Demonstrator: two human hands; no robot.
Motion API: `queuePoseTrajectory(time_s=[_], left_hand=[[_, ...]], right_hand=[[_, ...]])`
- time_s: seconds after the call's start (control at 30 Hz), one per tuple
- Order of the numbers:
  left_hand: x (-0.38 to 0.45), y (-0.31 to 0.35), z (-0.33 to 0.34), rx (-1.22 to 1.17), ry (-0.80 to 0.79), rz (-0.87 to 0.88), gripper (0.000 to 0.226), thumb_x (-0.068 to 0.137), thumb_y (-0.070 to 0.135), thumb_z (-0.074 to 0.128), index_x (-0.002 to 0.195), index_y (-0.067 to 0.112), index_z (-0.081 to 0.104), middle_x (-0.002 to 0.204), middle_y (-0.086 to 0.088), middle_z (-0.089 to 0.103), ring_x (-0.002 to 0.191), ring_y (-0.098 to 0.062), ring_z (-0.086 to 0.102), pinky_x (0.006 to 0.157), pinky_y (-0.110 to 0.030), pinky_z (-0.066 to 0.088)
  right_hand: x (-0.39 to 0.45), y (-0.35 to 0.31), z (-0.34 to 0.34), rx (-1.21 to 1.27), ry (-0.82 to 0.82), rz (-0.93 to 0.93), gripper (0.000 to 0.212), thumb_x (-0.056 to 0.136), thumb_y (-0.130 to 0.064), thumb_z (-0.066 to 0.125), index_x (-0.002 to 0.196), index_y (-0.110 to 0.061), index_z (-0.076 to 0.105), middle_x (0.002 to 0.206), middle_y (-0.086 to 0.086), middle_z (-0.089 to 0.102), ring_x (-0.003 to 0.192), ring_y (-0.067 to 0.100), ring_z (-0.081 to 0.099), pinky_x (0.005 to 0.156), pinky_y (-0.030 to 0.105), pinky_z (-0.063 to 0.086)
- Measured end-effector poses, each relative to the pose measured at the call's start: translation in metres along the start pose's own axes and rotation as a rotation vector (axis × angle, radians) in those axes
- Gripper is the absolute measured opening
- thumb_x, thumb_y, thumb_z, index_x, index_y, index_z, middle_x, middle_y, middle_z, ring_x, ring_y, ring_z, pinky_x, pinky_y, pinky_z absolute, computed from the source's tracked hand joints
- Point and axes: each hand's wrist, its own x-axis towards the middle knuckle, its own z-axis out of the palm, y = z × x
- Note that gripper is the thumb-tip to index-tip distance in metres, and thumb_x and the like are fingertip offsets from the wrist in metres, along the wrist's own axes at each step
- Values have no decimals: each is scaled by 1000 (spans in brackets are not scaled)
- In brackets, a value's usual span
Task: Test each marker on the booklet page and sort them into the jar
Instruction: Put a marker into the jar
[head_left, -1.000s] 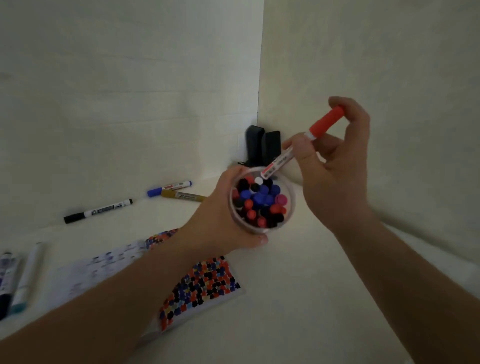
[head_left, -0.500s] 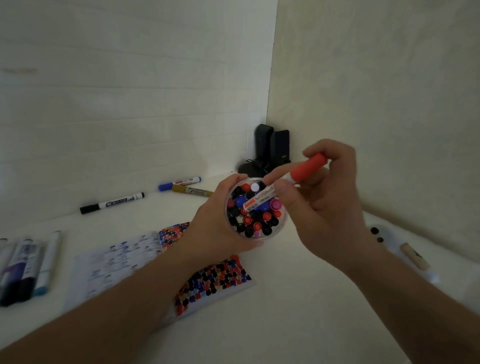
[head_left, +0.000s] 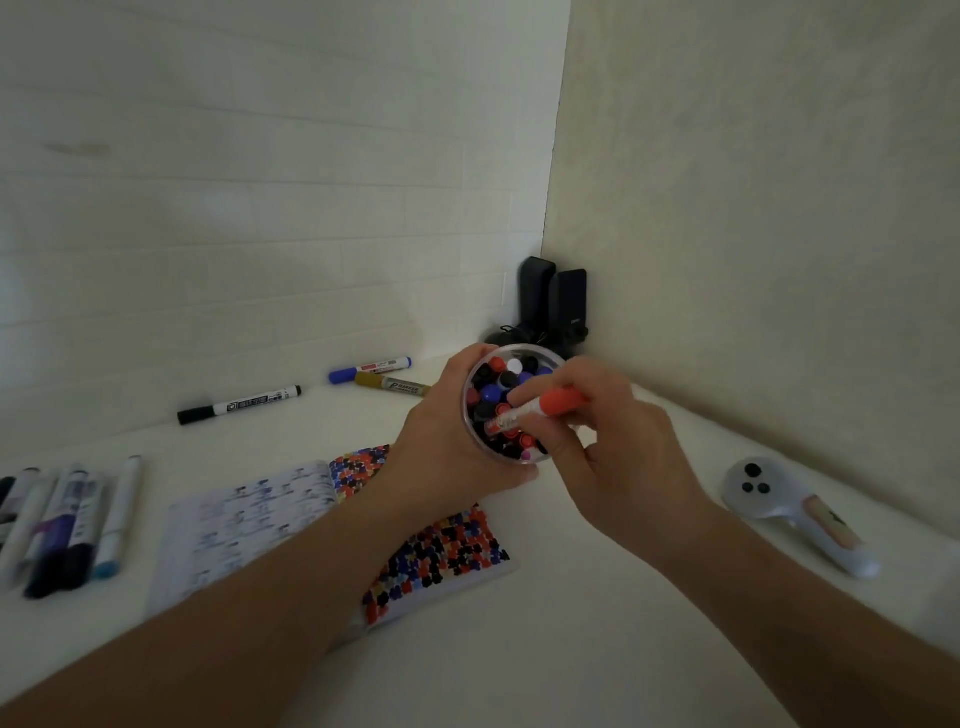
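Head view: the left hand (head_left: 447, 441) grips the clear jar (head_left: 470, 415) around its side wall and holds it raised above the worktop (head_left: 597, 623), with the mouth tipped toward the camera, probably so that the opening is easy to reach. The jar is packed with capped markers. The right hand (head_left: 623, 457) pinches a red marker (head_left: 540, 410) near its red cap, and the barrel lies slantwise across the jar mouth, its lower end among the packed caps; it is judged to be going in. The open booklet (head_left: 260, 514) lies flat just below the jar, its right page covered in coloured test marks. Left of the jar, three loose markers (head_left: 239, 405) lie apart; further left lies a row of markers (head_left: 67, 525). Right of the jar lies a white controller (head_left: 779, 509).
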Motion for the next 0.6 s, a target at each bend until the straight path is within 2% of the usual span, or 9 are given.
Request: queuePoseTrajectory(time_s=[0.07,0.13,0.17,0.3,0.4,0.47,0.53,0.57,0.6], left_hand=[[0,6,0,27,-8,-24,115,60,43,97,150,38,26,122,29,45,110,11,49,97,-5,34],[-1,11,1,30,-39,-8,113,62,37,97,152,28,31,127,19,48,117,2,49,103,-14,36],[-2,13,2,26,-40,3,111,62,36,97,152,25,32,130,16,50,119,-1,51,106,-18,38],[0,16,2,60,-41,-16,108,65,35,96,152,24,33,141,3,55,128,-13,55,113,-33,43],[2,16,6,10,-23,-21,90,61,35,89,138,39,42,124,14,62,112,-10,65,93,-26,56],[10,18,11,-19,-7,-28,82,65,37,87,135,33,45,117,16,62,111,-9,64,96,-17,51],[19,22,14,-37,-22,-55,88,75,33,87,147,18,41,136,2,56,131,-14,53,109,-14,34],[22,23,14,-95,-8,-70,91,74,29,90,149,17,39,142,-2,55,133,-12,53,107,-10,31],[24,22,13,-159,20,-65,94,69,27,94,146,24,40,138,5,59,124,-4,59,100,-10,40]], right_hand=[[-3,7,3,-211,-31,-219,22,97,-21,54,118,-20,61,102,2,74,90,21,72,76,40,63],[-10,16,9,-282,-51,-393,33,92,-5,57,124,-15,54,108,10,71,97,27,70,79,42,62],[-11,19,9,-282,-58,-406,40,90,1,60,126,-16,51,110,9,69,100,26,67,81,41,61],[-1,11,0,-333,-64,-296,62,83,6,76,132,-21,47,104,3,65,98,17,55,71,42,59],[10,-1,-1,-355,-104,-333,75,82,7,75,142,-22,41,99,4,66,93,23,58,66,42,59],[22,-9,-3,-336,-68,-298,69,88,2,69,146,-22,41,106,7,67,97,26,62,76,38,58],[38,-15,-6,-309,-60,-152,55,98,-7,62,149,-23,47,116,8,69,103,25,63,86,37,57],[44,-15,-8,-277,-108,-43,52,103,-14,59,152,-27,45,124,7,68,109,23,63,92,37,56],[49,-14,-9,-230,-159,69,53,104,-21,57,152,-34,39,128,6,67,110,22,64,94,37,56]])
